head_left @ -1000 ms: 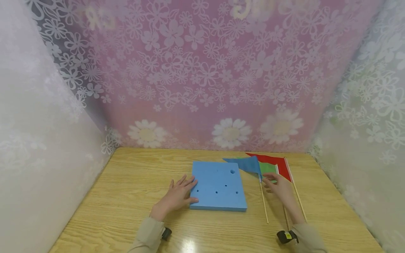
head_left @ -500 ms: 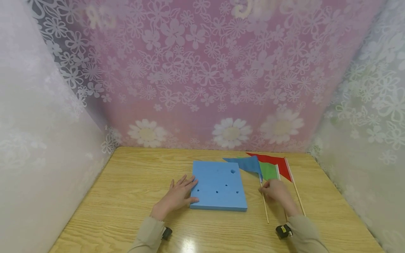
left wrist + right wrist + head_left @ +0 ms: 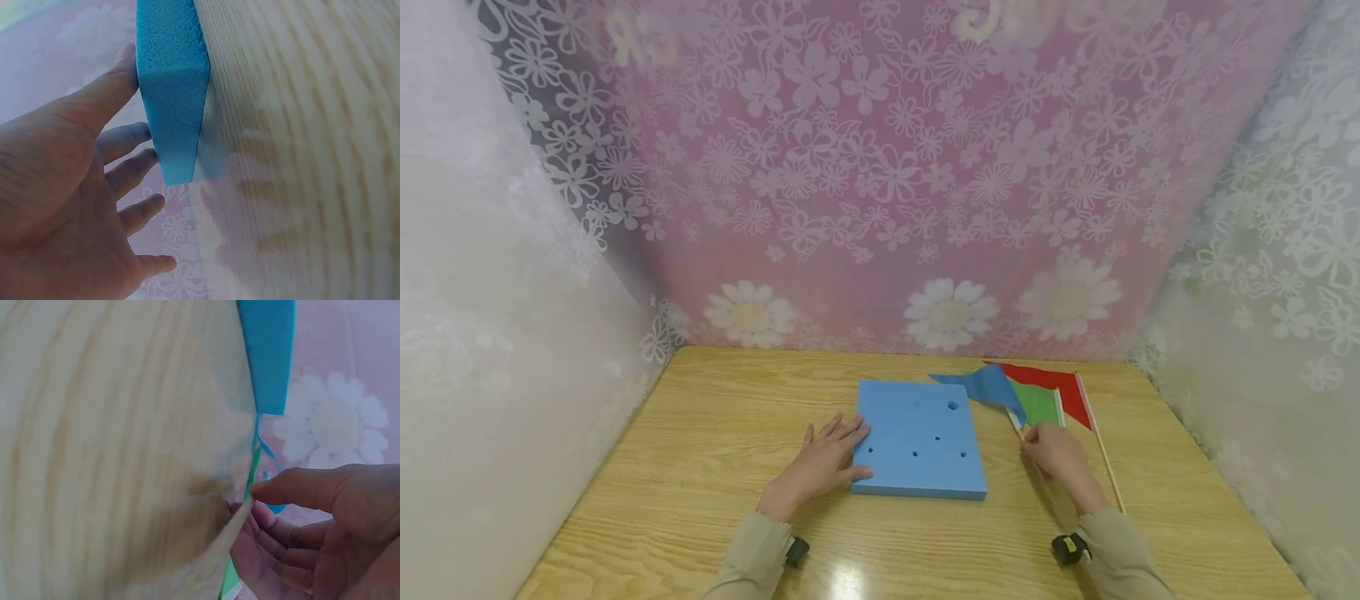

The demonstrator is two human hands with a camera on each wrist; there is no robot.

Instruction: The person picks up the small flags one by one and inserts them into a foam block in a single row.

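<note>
A blue foam board (image 3: pixel 917 425) with several small holes lies flat on the table. My left hand (image 3: pixel 817 468) rests on its left edge with fingers spread, and the left wrist view shows those fingertips along the side of the board (image 3: pixel 175 119). Over at the right, my right hand (image 3: pixel 1058 458) pinches the thin wooden stick of a blue pennant flag (image 3: pixel 992 390) just below its cloth. In the right wrist view the stick (image 3: pixel 234 530) runs between thumb and fingers. Partly beneath the blue cloth lies a green flag (image 3: pixel 1036 403).
A red flag (image 3: pixel 1063 385) lies at the back right, its stick (image 3: pixel 1108 467) pointing toward the front. Behind the wooden table (image 3: pixel 722 400) hangs a pink flowered curtain (image 3: pixel 880 208), with pale curtains on both sides.
My right hand has come down to the blue flag's stick and pinched it. The blue flag has tilted, its cloth now folding. The left hand stays on the board.
</note>
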